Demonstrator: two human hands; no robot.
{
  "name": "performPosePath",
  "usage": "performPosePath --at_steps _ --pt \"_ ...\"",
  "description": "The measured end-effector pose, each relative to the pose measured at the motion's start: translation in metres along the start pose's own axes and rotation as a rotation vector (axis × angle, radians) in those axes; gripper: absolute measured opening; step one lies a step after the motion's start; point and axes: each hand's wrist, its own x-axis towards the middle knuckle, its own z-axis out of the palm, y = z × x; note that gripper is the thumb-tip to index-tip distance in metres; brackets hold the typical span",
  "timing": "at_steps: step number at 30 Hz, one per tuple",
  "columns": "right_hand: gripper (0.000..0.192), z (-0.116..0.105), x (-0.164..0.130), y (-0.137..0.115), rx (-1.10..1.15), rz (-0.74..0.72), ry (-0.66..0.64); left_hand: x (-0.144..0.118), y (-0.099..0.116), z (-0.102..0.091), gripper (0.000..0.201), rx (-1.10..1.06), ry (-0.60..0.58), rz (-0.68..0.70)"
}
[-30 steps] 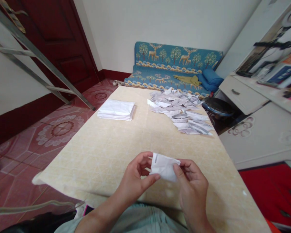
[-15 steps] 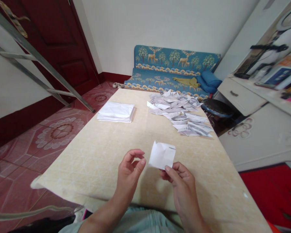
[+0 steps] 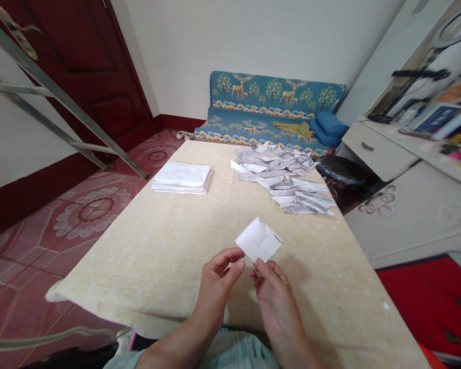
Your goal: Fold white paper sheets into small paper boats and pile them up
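Head view shows a small white paper [image 3: 258, 239] just below the frame's centre, held above the counter [image 3: 169, 230]. The right hand [image 3: 274, 294] pinches its bottom corner between thumb and fingers. The left hand [image 3: 218, 277] keeps a narrow gap between its fingers, beside the lower left edge; whether they touch it, I cannot tell. The step seems to be handling this piece, and the next move probably calls for a light grip. It looks creased, nearly square, tilted like a diamond, with dark print near the right corner.
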Motion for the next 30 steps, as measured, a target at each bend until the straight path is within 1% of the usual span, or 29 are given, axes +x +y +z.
performPosePath --at_steps 7,11,13,18,20,22,24,26,28,30 --pt "0.015 0.003 -0.004 0.0 -0.131 -0.093 -0.039 -0.002 0.003 0.004 0.03 -0.087 -0.03 -0.076" --pt "0.011 0.003 -0.006 0.004 -0.204 -0.147 -0.088 -0.003 0.009 0.006 0.028 -0.102 -0.13 -0.085" --pt "0.012 0.002 -0.007 0.007 -0.252 -0.176 -0.1 -0.004 0.011 0.008 0.027 -0.1 -0.151 -0.088" --pt "0.015 -0.002 -0.01 0.022 -0.367 -0.239 -0.138 -0.003 0.009 0.011 0.029 -0.159 -0.104 -0.102" --pt "0.014 -0.004 -0.011 0.024 -0.436 -0.225 -0.152 -0.002 0.007 0.01 0.027 -0.188 -0.099 -0.123" --pt "0.012 -0.005 -0.012 0.02 -0.494 -0.182 -0.201 -0.001 0.005 0.007 0.026 -0.208 -0.106 -0.134" --pt "0.021 -0.005 -0.013 0.011 -0.521 -0.184 -0.272 0.0 0.005 0.004 0.024 -0.227 -0.108 -0.132" --pt "0.026 -0.005 -0.013 0.0 -0.529 -0.284 -0.292 0.001 0.006 0.002 0.024 -0.261 -0.108 -0.146" --pt "0.027 -0.003 -0.013 -0.008 -0.556 -0.411 -0.267 0.001 0.007 0.001 0.026 -0.293 -0.122 -0.184" --pt "0.026 -0.002 -0.012 -0.012 -0.604 -0.482 -0.24 0.0 0.007 0.003 0.028 -0.308 -0.141 -0.215"
